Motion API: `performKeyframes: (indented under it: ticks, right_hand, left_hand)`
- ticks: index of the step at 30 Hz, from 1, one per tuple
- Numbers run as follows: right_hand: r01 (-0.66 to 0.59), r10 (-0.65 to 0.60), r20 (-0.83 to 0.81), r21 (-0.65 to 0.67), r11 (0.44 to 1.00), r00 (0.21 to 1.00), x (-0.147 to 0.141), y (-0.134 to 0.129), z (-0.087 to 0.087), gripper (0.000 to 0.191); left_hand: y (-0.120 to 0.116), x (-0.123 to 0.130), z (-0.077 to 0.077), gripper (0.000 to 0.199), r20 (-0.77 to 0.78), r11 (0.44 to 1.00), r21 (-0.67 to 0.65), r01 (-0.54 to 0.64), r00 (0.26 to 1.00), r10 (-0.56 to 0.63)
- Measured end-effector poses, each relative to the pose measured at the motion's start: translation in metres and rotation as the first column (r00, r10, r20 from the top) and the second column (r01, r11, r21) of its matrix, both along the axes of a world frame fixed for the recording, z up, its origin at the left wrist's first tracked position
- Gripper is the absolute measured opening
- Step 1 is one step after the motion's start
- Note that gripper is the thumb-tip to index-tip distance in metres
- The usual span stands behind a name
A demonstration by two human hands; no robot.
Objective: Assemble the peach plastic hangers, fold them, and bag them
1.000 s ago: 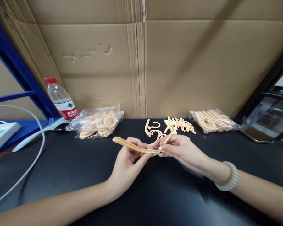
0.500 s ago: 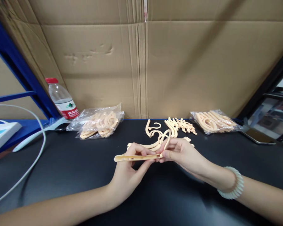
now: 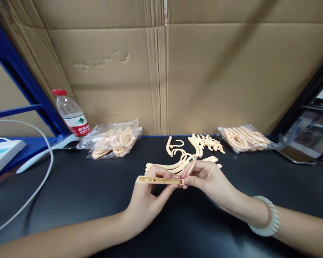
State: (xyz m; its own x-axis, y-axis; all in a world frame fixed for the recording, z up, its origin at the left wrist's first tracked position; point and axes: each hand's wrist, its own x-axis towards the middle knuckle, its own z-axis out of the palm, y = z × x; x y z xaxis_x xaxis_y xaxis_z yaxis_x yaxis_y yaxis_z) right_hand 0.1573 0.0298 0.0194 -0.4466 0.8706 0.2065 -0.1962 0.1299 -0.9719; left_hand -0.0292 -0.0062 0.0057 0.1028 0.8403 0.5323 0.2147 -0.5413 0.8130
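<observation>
My left hand (image 3: 153,193) pinches a cream plastic hanger arm (image 3: 161,180) between thumb and fingers, its hollow side turned toward me. At the arm's right end, my right hand (image 3: 204,177) grips a curved hanger hook (image 3: 193,165) of the same colour. Hook and arm meet between my fingertips; whether they are joined I cannot tell. Just beyond my hands, several hanger arms (image 3: 161,166) and hooks lie together on the black table, partly hidden by my fingers. Farther back are a single hanger arm (image 3: 168,146) with a hook (image 3: 179,144) beside it.
Behind lie more hanger arms (image 3: 195,146) and a heap of small hooks (image 3: 212,144). Clear plastic bags of parts stand at left (image 3: 114,141) and right (image 3: 244,139). A water bottle (image 3: 72,116), a white cable (image 3: 47,172) and a phone-like slab (image 3: 294,157) edge the table.
The hanger arm has shifted slightly right and rolled, so more of its hollow side shows. The hook has tipped lower toward my right hand. Both hands keep their grip.
</observation>
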Motion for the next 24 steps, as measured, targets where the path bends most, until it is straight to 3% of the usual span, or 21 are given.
performKeyframes:
  ticks: [6,11,14,18,24]
  right_hand:
    - [0.039,-0.039,-0.047,-0.015,0.999,0.998,-0.0029,-0.0048,-0.0007,0.013]
    - [0.031,-0.035,-0.050,-0.074,0.997,0.998,-0.0034,-0.0060,-0.0024,0.016]
    - [0.051,-0.051,0.001,-0.035,0.998,0.999,-0.0029,-0.0045,-0.0027,0.020]
    - [0.098,-0.105,0.066,0.095,0.991,0.992,-0.0041,-0.0055,-0.0033,0.022]
    - [0.019,-0.022,0.038,0.079,0.997,0.999,-0.0066,-0.0083,-0.0037,0.021]
  left_hand:
    - [-0.0032,0.0040,0.0025,0.014,0.070,1.000,-0.030,0.010,0.998,-0.008]
    - [-0.0025,0.0089,0.0042,0.023,0.254,0.978,-0.181,0.099,0.966,-0.051]
    - [0.0017,0.0098,0.0052,0.030,0.351,0.953,-0.265,0.144,0.935,-0.044]
    - [0.0052,0.0087,0.0058,0.030,0.357,0.925,-0.339,0.174,0.933,-0.045]
    - [0.0053,0.0080,0.0056,0.016,0.293,0.869,-0.394,0.300,0.937,-0.190]
